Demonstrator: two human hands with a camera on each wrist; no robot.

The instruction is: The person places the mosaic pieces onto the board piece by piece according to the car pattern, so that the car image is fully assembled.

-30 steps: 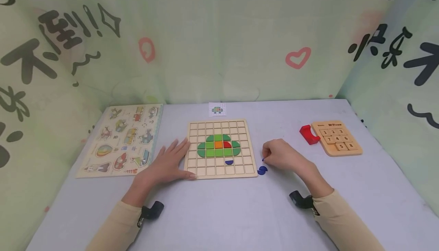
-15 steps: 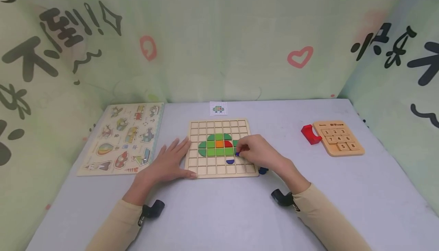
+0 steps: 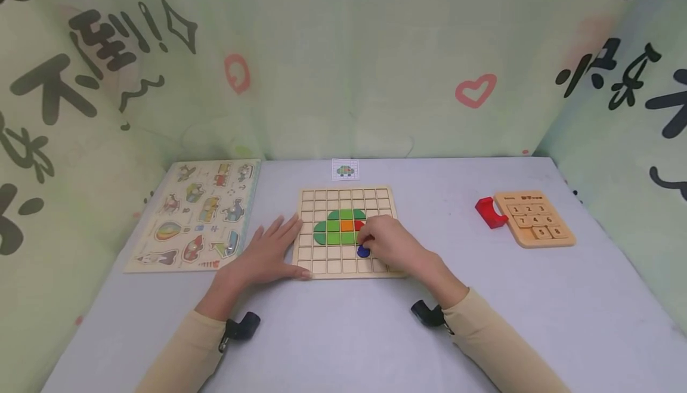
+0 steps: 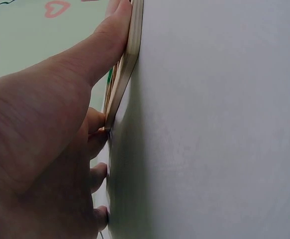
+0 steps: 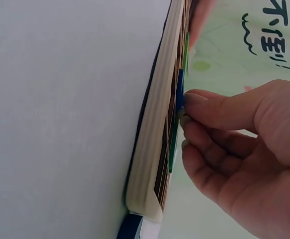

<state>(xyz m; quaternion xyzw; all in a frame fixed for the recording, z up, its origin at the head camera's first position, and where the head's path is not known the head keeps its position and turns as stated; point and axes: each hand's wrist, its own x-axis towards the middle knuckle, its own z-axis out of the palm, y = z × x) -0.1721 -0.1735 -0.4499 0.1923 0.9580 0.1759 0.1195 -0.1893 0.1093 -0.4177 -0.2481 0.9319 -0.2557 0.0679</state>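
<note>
A wooden grid board (image 3: 327, 266) lies flat on the table. On it sit green pieces (image 3: 333, 237), an orange square (image 3: 347, 225) and a partly covered red piece (image 3: 359, 225). Blue half-round pieces (image 3: 363, 251) form a rounded shape just below the green ones. My right hand (image 3: 397, 247) pinches one blue half-round tile (image 5: 180, 94) between thumb and fingertips at the board's surface, hiding the right end of the green shape. With fingers spread and straight, my left hand (image 3: 263, 256) rests against the board's left edge, its thumb at the near left corner.
Behind the board lies a small pattern card (image 3: 345, 169). A picture puzzle board (image 3: 150, 247) is at left; a wooden number board (image 3: 528, 235) and a red notched block (image 3: 489, 213) are at right. Beside the board's corner, a dark blue piece (image 5: 129, 226) shows.
My right hand has moved left from the table beside the board, bringing a blue piece next to the half-round one on the grid. The left hand stays at the board's edge.
</note>
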